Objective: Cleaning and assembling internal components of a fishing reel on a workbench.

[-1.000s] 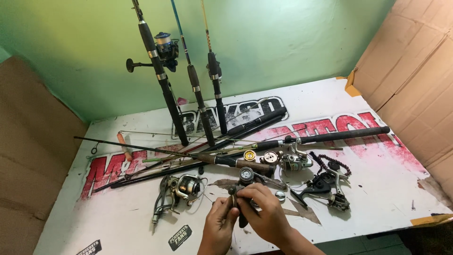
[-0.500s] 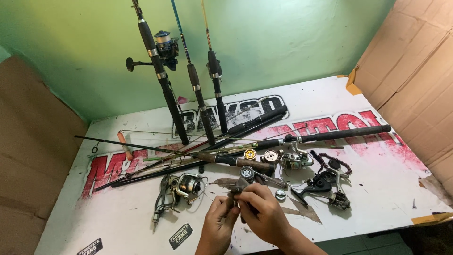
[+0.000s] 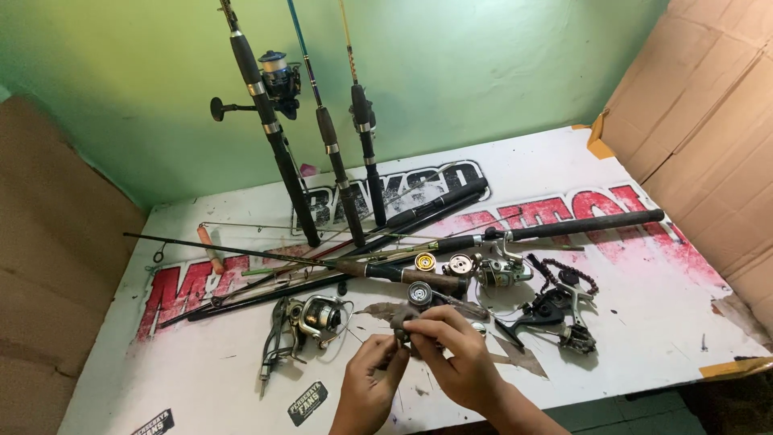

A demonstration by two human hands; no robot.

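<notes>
Three fishing rods (image 3: 330, 153) lean upright on the green wall (image 3: 483, 72), leftmost carrying a spinning reel (image 3: 278, 79). More rods (image 3: 564, 227) lie flat on the printed worktop (image 3: 660, 322). Pliers (image 3: 278, 338), bead chain (image 3: 576, 270), cardboard (image 3: 700, 121) at right.

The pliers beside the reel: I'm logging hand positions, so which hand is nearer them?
Left. The left hand is just right of the pliers; the right hand lies farther right, beyond it.

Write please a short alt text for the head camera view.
Two bare hands, left hand and right hand, hold a small reel part over a white table strewn with fishing reels and rods; three rods lean against a green wall.
</notes>
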